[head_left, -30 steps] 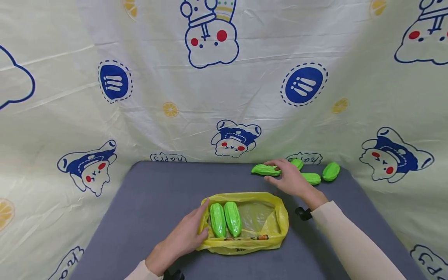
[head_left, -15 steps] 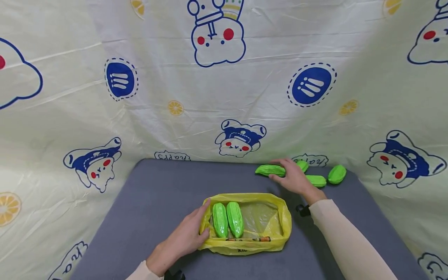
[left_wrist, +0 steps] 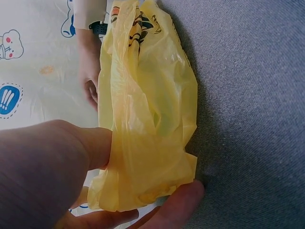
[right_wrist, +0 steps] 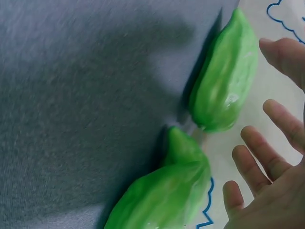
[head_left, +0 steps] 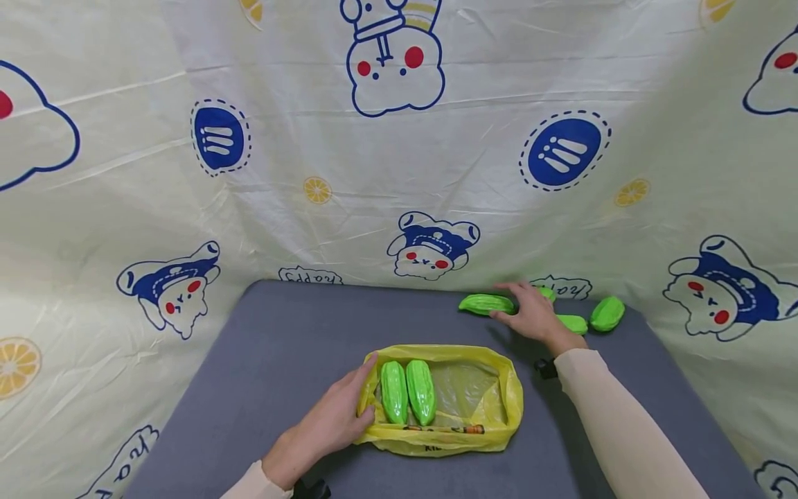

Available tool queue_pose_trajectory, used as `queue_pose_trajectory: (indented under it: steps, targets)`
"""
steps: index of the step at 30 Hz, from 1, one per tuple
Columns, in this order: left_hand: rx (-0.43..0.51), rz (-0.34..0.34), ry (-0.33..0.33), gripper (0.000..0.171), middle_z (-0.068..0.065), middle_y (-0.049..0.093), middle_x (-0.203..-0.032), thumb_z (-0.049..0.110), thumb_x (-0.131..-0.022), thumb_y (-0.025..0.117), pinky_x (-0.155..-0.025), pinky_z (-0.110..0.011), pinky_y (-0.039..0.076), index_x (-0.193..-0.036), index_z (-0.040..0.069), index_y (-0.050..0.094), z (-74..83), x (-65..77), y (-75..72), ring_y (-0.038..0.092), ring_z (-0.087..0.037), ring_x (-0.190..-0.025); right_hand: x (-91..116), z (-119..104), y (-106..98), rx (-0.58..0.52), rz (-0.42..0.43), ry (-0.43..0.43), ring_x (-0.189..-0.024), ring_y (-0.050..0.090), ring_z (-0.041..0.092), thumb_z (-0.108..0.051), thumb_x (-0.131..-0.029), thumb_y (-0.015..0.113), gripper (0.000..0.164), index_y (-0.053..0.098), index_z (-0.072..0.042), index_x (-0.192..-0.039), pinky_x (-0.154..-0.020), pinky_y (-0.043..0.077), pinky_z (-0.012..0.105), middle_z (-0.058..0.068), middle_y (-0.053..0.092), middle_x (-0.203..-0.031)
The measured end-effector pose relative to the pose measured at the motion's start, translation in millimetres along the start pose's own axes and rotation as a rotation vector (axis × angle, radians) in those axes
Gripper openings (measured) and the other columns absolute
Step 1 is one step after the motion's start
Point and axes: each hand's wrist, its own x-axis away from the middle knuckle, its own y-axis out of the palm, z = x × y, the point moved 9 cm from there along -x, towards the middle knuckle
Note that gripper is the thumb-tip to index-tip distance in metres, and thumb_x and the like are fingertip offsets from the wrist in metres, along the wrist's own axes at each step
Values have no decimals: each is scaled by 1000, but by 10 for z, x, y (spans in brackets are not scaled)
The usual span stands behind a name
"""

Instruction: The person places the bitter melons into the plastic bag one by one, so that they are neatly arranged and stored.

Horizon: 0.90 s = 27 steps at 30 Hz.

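A yellow plastic bag (head_left: 458, 443) lies on the grey table with its mouth spread wide. Inside, toward its left end, two glossy green bitter melons (head_left: 393, 392) rest side by side. My left hand (head_left: 330, 419) grips that end of the bag, thumb (left_wrist: 97, 145) on one side and fingers wrapping the other. At the back right, my right hand (head_left: 537, 317) reaches over the table, fingers spread and holding nothing. Just left of its fingertips lies a bitter melon (head_left: 483, 304), seen whole as the upper melon (right_wrist: 224, 78) in the right wrist view.
Behind and right of my right hand sit more bitter melons, one at the far edge (head_left: 548, 294), one partly hidden (head_left: 573, 324), one at the back corner (head_left: 607, 314). A printed pale sheet (head_left: 349, 229) hangs behind the grey table (head_left: 287, 346).
My right hand has moved slightly to the right and down relative to the leftmost back melon, still empty. The whole head view has shifted a little; my left hand stays on the bag.
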Motion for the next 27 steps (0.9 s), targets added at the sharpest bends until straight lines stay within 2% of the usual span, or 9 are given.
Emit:
queue_pose_trajectory:
  steps: [5, 10, 17, 22, 27]
  targets:
    - [10, -18, 0, 91, -33, 58, -170, 4, -104, 73, -116, -62, 61, -184, 5, 31, 7, 11, 25, 67, -47, -151, 14, 114, 70, 20, -45, 36, -161, 41, 65, -43, -105, 88, 79, 58, -10, -169, -121, 26, 94, 32, 50, -175]
    - [15, -15, 16, 91, -33, 58, -170, 4, -103, 74, -116, -63, 61, -184, 4, 32, 37, 32, 31, 67, -48, -151, 45, 204, 124, 19, -74, 64, -159, 39, 67, -41, -104, 89, 80, 56, -10, -170, -119, 21, 94, 34, 50, -173]
    - [14, -28, 12, 90, -34, 58, -169, 5, -104, 73, -116, -63, 61, -184, 4, 31, 46, 23, 33, 67, -48, -150, 45, 242, 148, 34, -52, 82, -155, 43, 65, -33, -107, 87, 68, 61, -12, -166, -120, 17, 92, 33, 55, -169]
    - [10, -35, 5, 90, -35, 58, -169, 6, -105, 73, -116, -65, 61, -184, 5, 30, 40, -2, 25, 67, -50, -150, 32, 199, 116, 30, -4, 64, -151, 50, 61, -26, -109, 83, 52, 70, -10, -156, -117, 22, 86, 30, 62, -163]
    - [0, -29, 8, 91, -36, 58, -169, 5, -105, 73, -115, -64, 62, -185, 4, 29, 31, -11, 9, 69, -50, -147, 20, 182, 89, 23, 24, 45, -149, 55, 60, -26, -109, 83, 50, 72, -10, -155, -113, 25, 82, 29, 63, -162]
